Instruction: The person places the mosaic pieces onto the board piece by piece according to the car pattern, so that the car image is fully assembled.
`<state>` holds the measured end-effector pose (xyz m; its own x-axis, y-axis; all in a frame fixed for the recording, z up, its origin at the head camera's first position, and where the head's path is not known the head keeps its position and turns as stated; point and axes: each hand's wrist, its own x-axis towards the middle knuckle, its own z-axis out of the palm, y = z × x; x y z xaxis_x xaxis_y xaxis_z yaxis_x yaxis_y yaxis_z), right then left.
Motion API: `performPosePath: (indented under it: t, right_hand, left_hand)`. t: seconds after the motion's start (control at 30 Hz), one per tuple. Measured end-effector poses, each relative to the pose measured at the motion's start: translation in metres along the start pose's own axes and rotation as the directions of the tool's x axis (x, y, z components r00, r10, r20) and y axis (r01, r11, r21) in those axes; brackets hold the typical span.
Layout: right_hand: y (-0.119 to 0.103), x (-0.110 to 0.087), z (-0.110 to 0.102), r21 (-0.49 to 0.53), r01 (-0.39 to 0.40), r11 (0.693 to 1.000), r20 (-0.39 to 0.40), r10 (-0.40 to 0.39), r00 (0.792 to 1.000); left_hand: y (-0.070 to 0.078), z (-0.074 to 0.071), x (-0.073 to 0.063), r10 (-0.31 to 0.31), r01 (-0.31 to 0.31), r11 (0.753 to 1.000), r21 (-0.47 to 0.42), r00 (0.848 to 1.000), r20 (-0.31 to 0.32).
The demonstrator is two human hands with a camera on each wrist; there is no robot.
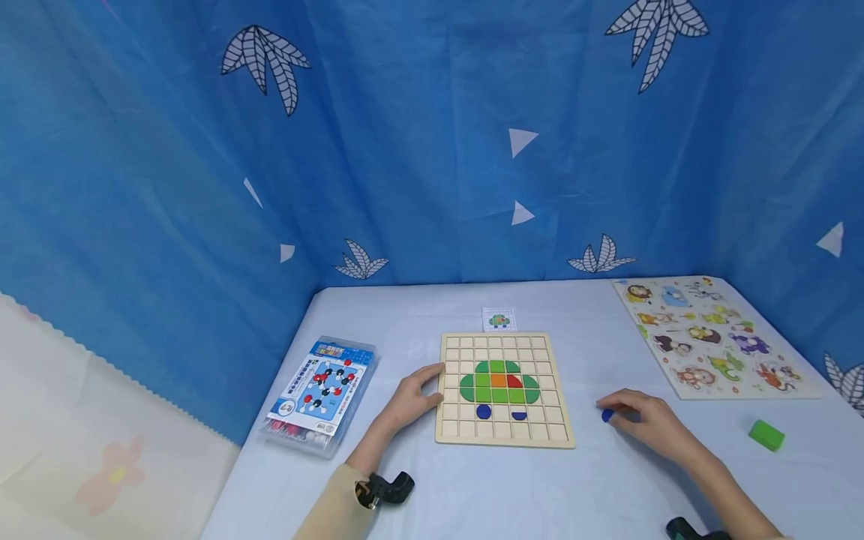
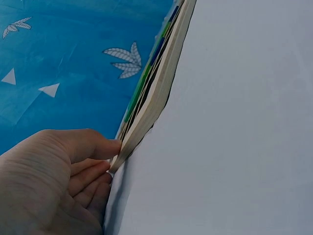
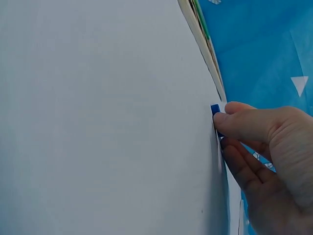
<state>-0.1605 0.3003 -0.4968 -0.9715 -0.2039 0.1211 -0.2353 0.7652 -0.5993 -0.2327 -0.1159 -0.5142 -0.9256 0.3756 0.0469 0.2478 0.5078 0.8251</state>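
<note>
A wooden grid board (image 1: 499, 436) lies on the table. On it are green, orange and red pieces in a cluster, with a blue disc (image 1: 483, 412) and a blue half-disc (image 1: 519, 416) below them. My left hand (image 1: 409, 401) touches the board's left edge, thumb and index finger apart along it. Out to the right of the board, my right hand (image 1: 651, 424) pinches a small blue puzzle piece (image 3: 215, 110) low over the table; the fingers cover part of its shape. Behind the board lies a small pattern card (image 1: 499, 319) showing a similar coloured figure.
On the left lies a clear plastic box (image 1: 322, 394) with a molecule picture on its cover. An animal puzzle board (image 1: 715, 337) is at the back right, and a green block (image 1: 766, 435) lies in front of it. Blue curtain (image 1: 472, 150) hangs behind the table.
</note>
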Motion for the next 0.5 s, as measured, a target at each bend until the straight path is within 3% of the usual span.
performPosePath:
  t: [0.2,0.33,0.5]
  right_hand:
    - [-0.008,0.001,0.005,-0.033,0.005,0.999,-0.068,-0.007,0.998]
    - [-0.029,0.009,0.006,-0.003,0.058,0.998,-0.113,-0.058,0.992]
    - [-0.073,0.029,0.021,0.056,0.098,0.994,-0.047,-0.095,0.994]
  left_hand:
    - [0.001,0.000,0.000,0.003,-0.003,1.000,-0.005,1.000,-0.005]
    - [0.001,0.000,-0.001,-0.008,0.008,1.000,-0.007,1.000,-0.005]
    - [0.001,0.000,-0.001,-0.001,0.001,1.000,-0.013,1.000,-0.001]
